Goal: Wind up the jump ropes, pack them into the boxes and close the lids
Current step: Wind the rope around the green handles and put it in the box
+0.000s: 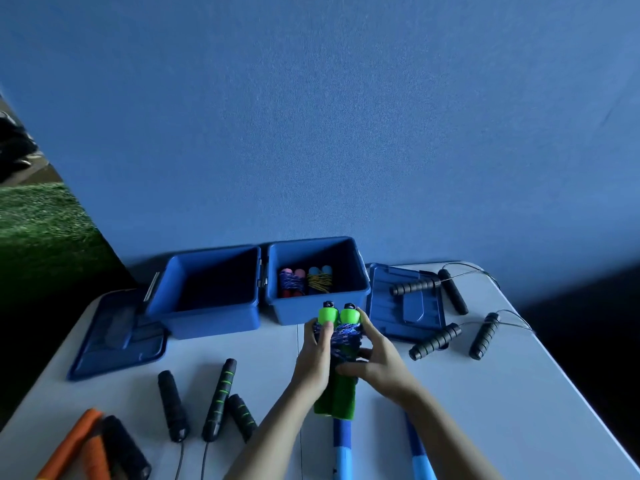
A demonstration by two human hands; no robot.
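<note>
Both my hands hold a green-handled jump rope [337, 393] just in front of the boxes; its blue cord is wound around the two handles. My left hand [313, 358] grips the left side of the bundle, my right hand [375, 362] the right side. The right blue box [318, 311] is open and holds two wound ropes, one with pink handles [292, 282], one with light blue handles [320, 280]. The left blue box [207, 317] is open, and its inside looks dark.
Two blue lids lie flat: one lid [117, 337] at the left, another lid [405, 303] at the right. Black-handled ropes [446, 337] lie at the right, black and green handles [218, 400] and orange handles [74, 445] at the front left, blue handles [343, 445] below my hands.
</note>
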